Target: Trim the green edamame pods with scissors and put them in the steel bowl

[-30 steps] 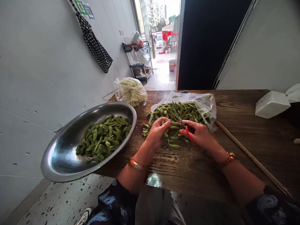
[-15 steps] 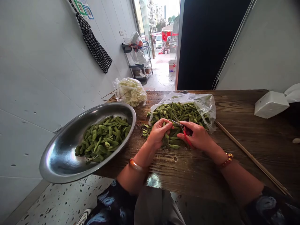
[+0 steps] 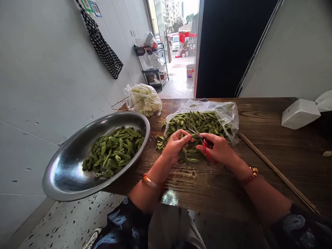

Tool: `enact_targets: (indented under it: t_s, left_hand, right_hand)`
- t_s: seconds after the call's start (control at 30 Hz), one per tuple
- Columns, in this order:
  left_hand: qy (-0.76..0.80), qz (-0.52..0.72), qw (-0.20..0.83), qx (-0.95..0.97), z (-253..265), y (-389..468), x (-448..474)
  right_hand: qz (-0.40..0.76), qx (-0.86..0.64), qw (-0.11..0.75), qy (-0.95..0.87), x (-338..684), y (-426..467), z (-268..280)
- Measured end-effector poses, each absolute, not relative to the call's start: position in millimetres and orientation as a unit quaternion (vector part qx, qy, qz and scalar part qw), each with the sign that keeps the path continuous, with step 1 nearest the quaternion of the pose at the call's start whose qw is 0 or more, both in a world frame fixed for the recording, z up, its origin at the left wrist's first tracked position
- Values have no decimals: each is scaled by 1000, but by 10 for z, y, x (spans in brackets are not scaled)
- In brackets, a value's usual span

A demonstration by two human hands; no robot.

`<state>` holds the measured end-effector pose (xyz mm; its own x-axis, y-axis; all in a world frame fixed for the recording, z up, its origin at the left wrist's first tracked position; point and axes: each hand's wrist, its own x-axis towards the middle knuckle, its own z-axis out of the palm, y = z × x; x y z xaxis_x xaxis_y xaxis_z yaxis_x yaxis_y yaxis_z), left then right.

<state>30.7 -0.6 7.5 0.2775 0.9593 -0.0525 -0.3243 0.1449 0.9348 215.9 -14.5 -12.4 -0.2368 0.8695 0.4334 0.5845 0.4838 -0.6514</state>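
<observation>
**Pod [image 3: 182, 136] mostly lost from sight in the left hand [image 3: 174, 145]**

Hard to make out: the pinched pod, covered by thumb and curled fingers except for slivers of green, just in front of the clear plastic bag [image 3: 230, 119]. Unclear, too, whether touching the blade tips or merely beside them. Clenched in the right hand [image 3: 220, 147]: red-handled scissors [image 3: 206, 151], with finger loops largely hidden; cannot tell if fully closed at the blades. Below the hands on the brown table [image 3: 220, 188], loose pods [image 3: 192, 160], partly masked. Under the bag's film, many more, somewhat blurred. To the left, in the steel basin [image 3: 66, 176], another heap, lower layers buried. Cut off at the frame: both dark patterned sleeves [image 3: 116, 221] and, far right, a small pale object [image 3: 327, 153], too partial to name. As for the pods: green, plump, gently curved, yellower in places.
</observation>
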Motion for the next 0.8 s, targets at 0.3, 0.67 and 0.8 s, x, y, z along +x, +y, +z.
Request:
enact_targets:
  t_s: [0.3,0.67,0.8]
  left_hand:
    - [370,509,655,420,96,49,260]
    - [399,528,632,403,191,126,93]
    - [453,491,555,495,142,132,86]
  right_hand:
    - [182,-497,389,-754,2160,-174,-60]
    - [200,-531,408,-715,2241,-144,-27]
    - [206,-542,398,-711,2238,-153,-7]
